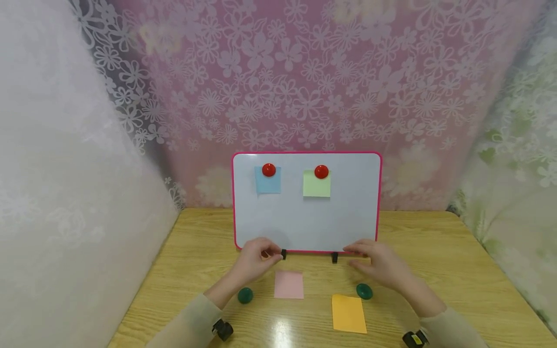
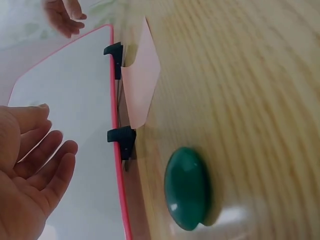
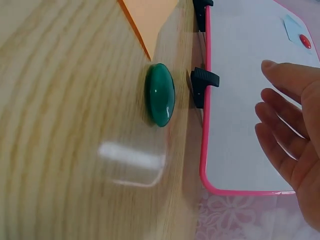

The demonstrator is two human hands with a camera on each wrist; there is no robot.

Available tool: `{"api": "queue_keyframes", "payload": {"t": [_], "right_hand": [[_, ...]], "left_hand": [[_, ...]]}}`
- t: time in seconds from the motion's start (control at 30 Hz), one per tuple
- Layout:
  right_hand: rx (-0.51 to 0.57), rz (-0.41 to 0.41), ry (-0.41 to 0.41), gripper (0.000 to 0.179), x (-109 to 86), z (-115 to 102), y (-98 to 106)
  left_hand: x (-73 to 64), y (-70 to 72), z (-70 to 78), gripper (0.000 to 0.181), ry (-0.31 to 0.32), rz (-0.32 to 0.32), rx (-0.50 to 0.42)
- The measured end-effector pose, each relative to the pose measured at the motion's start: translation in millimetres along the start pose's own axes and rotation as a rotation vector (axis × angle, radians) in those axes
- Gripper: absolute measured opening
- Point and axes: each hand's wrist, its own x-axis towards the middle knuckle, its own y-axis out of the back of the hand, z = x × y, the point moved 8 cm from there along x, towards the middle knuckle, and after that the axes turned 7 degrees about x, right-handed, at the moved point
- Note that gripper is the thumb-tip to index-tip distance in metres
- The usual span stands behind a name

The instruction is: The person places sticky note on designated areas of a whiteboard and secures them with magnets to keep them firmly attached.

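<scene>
A whiteboard (image 1: 278,220) with a pink frame stands on black feet at the table's back. My left hand (image 1: 256,256) hovers by its lower left edge, fingers loosely bent and holding nothing. Near the lower right edge is my right hand (image 1: 383,263), thumb apart from the fingers, also holding nothing. Red round magnets sit over a blue sticky note (image 1: 268,186) and a pale green sticky note (image 1: 316,188) on the board. On the table, a green magnet (image 2: 186,189) lies near my left wrist and another green magnet (image 3: 160,95) below my right hand.
Between the arms, a pink sticky note (image 1: 289,284) and an orange sticky note (image 1: 349,316) lie on the wooden table (image 1: 204,229). Black feet (image 1: 334,257) jut forward under the board. Flowered curtains (image 1: 304,96) hang behind and at the sides.
</scene>
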Motion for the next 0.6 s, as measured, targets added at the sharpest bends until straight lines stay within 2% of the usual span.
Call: {"api": "queue_keyframes", "payload": {"t": [0.3, 0.47, 0.6], "right_hand": [[0.037, -0.115, -0.028, 0.029, -22.1, 9.0, -8.4], [0.079, -0.142, -0.032, 0.03, -30.4, 14.5, -10.4], [0.103, -0.184, -0.088, 0.029, -34.1, 20.8, -12.3]], "left_hand": [[-15.2, -12.1, -12.9, 0.019, 0.069, -0.107, -0.059], [-20.9, -17.1, -15.5, 0.021, 0.087, -0.129, -0.074], [-24.9, -20.7, -20.1, 0.019, 0.119, -0.138, -0.069]]}}
